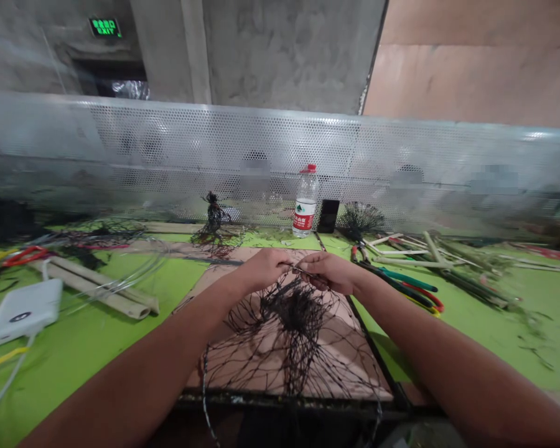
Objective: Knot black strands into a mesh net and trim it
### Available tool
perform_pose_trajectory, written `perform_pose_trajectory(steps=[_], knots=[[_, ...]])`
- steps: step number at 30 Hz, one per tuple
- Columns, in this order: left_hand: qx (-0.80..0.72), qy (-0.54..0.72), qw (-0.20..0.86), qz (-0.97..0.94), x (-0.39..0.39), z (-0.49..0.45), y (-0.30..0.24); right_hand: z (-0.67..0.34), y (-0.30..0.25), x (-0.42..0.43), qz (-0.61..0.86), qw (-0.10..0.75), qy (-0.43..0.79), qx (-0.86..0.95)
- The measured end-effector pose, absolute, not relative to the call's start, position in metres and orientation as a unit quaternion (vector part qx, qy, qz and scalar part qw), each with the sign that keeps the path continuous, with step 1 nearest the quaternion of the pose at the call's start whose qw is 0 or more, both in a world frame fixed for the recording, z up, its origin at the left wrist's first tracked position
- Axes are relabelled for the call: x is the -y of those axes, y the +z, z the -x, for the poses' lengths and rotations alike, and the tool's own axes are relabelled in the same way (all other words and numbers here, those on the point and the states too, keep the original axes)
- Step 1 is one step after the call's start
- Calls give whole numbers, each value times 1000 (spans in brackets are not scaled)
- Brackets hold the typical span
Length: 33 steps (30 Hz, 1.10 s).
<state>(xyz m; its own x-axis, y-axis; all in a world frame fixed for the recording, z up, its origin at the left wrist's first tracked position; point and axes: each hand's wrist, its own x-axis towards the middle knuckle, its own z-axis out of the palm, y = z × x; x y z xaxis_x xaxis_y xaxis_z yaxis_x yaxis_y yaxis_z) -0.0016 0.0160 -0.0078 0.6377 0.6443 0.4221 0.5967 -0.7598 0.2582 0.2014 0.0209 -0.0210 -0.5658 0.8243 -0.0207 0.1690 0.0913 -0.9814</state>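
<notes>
Inventory of one work position, head view. Item one, the left hand [267, 269]: closed, fingers gathered on a thin strand [303, 271] at the top edge of the black wire netting [298, 330]. Item two, the right hand [330, 274]: likewise closed on that strand, fingertips meeting those of the left hand; the exact grip is hidden by the fingers. The netting, knotted densely at its middle, spreads loosely over a brown cardboard sheet [242, 261] directly below both hands, its near part hanging past a dark frame edge [289, 398]. The sheet lies on a green counter [522, 330]. Right of the hands: pliers with green handles [408, 280], red and yellow handles beside them, and a loose pile of pale bamboo strips [448, 261]. Left of the hands: red-handled cutters [25, 255], two bamboo tubes [93, 287], a coil of clear tubing [137, 267] and a white power bank [21, 312] with a cable. Far edge of the counter: a tied black wire bundle [213, 221], a water bottle with a red cap [305, 202], a black rectangular object [328, 216] and a fan of black wires [360, 219], all before a perforated metal screen [280, 149].
</notes>
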Motion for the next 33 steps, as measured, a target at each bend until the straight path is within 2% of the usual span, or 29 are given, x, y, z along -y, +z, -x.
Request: perform_pose_trajectory(steps=[9,14,16,20,22,28,30,33], knots=[[-346,197,15,-917,-21,-1,-20,-190,-17,-12,459,252,437,732],[-367,228,-5,-902,-24,4,-14,-210,-14,-29,481,291,344,753],[-384,241,2,-891,-25,6,-11,-222,-12,-36,493,302,358,733],[-396,256,13,-882,-25,10,-8,-234,-11,-40,460,218,480,714],[-393,255,5,-884,-25,11,-8,-233,-12,-38,425,201,499,728],[-384,256,-32,-887,-30,13,-10,-224,-12,-32,383,270,496,731],[-392,255,12,-884,-31,15,-9,-224,-11,-32,389,268,496,728],[-396,279,162,-860,-32,27,-4,-226,-11,-33,399,285,482,726]])
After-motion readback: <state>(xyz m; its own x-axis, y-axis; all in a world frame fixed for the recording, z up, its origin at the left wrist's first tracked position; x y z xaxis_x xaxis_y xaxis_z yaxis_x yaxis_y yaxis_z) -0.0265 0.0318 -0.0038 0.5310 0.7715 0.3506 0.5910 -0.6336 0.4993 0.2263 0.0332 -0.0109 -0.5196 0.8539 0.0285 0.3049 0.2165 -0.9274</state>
